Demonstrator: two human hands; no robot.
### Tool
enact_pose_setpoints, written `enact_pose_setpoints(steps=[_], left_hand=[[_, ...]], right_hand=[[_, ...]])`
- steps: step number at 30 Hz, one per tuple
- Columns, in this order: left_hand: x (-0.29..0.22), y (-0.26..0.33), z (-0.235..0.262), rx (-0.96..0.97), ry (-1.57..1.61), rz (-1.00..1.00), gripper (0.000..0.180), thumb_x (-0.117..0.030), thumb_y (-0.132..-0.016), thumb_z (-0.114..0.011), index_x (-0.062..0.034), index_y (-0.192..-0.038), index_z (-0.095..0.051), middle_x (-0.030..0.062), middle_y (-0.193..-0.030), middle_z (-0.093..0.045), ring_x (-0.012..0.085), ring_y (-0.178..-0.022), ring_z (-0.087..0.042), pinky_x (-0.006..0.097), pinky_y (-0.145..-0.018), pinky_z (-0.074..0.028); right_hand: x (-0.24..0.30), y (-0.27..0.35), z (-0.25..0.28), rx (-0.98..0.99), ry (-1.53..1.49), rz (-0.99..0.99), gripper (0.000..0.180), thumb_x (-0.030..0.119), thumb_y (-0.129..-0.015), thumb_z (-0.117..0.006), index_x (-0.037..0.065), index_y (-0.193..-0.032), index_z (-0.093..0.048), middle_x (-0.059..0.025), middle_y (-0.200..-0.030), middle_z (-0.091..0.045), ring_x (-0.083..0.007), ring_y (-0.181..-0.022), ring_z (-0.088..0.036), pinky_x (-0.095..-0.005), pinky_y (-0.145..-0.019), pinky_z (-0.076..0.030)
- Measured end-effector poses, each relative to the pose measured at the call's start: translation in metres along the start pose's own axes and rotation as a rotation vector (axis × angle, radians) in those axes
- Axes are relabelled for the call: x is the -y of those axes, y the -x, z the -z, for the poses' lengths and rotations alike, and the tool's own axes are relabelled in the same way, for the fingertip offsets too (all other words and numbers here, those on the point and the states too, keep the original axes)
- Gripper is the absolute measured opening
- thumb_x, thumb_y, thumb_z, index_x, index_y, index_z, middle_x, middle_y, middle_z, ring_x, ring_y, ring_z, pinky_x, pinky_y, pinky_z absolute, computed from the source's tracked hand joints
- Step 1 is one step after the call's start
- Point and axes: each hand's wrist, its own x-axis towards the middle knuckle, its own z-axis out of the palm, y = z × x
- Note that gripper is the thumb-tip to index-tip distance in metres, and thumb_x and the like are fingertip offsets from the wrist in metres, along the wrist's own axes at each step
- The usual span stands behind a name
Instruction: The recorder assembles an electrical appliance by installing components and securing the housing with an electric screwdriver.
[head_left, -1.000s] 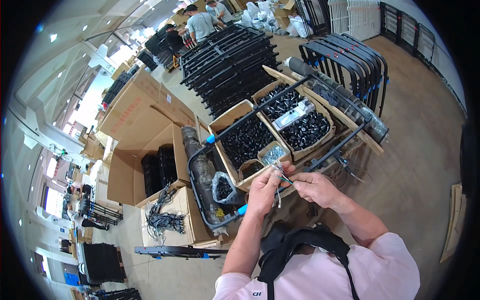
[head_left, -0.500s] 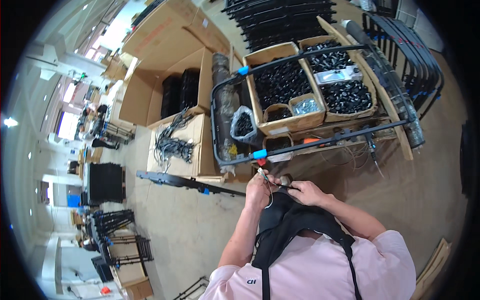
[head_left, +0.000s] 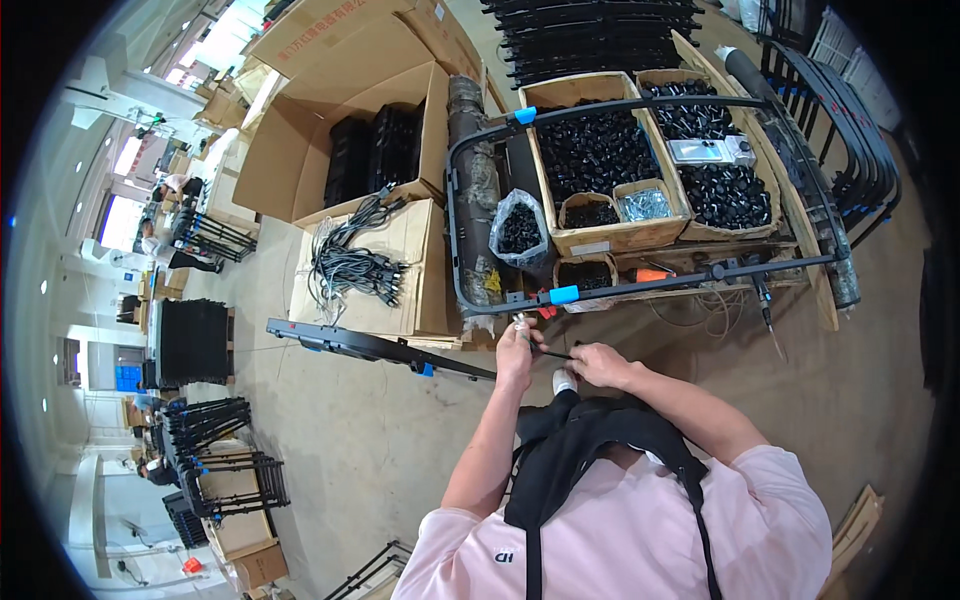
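My left hand point(head_left: 515, 356) is closed, gripping the end of a thin cable whose white tip point(head_left: 519, 321) sticks up above the fingers. A short dark stretch of the cable point(head_left: 553, 353) runs across to my right hand point(head_left: 600, 365), which pinches it. Both hands are in front of my body, just below the near bar of a black metal frame point(head_left: 690, 271). Blue tape point(head_left: 564, 295) wraps that bar near my left hand. Something small and red point(head_left: 547, 312) shows by the bar. My fingers hide most of the cable.
Wooden boxes of small black parts point(head_left: 592, 150) stand beneath the frame. A bundle of cables point(head_left: 362, 262) lies on cardboard at left, next to a large open carton point(head_left: 300, 165). A long black bar point(head_left: 385, 350) juts out left of me. A power screwdriver point(head_left: 765, 300) hangs at right.
The view has shifted, so the bench sits farther right and my shoe shows below the hands. Both hands keep hold of the cable; the loose white wire below my left hand no longer shows.
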Motion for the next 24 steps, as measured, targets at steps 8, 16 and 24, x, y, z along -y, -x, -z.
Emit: enact_pose_setpoints(steps=[8,16,24], left_hand=[[0.005,-0.014,0.008,-0.031,0.023,0.071,0.025,-0.027,-0.116,-0.043,-0.0063,-0.118,-0.058,0.0052,-0.091,-0.07,0.0152,-0.076,-0.07,0.03,-0.067,-0.054],[0.001,-0.027,0.043,-0.087,0.03,0.02,0.024,-0.027,-0.114,-0.048,-0.0054,-0.12,-0.056,0.008,-0.091,-0.07,0.019,-0.075,-0.07,0.034,-0.069,-0.057],[-0.017,-0.027,0.047,0.02,-0.12,0.028,0.029,-0.026,-0.115,-0.046,-0.003,-0.124,-0.062,0.0053,-0.086,-0.067,0.0148,-0.071,-0.067,0.03,-0.067,-0.056]], right_hand=[[0.014,-0.001,0.001,0.005,-0.004,-0.113,0.036,0.039,-0.102,-0.058,0.005,-0.1,-0.07,-0.0243,-0.1,-0.072,-0.046,-0.1,-0.068,-0.0557,-0.085,-0.052],[0.033,-0.033,-0.014,0.045,0.046,-0.097,0.034,0.039,-0.102,-0.058,0.006,-0.102,-0.068,-0.0244,-0.1,-0.072,-0.0463,-0.101,-0.068,-0.0573,-0.088,-0.052],[0.039,-0.034,-0.015,0.067,0.021,-0.136,0.037,0.039,-0.103,-0.057,0.005,-0.105,-0.068,-0.0247,-0.105,-0.072,-0.0453,-0.106,-0.067,-0.0563,-0.091,-0.051]])
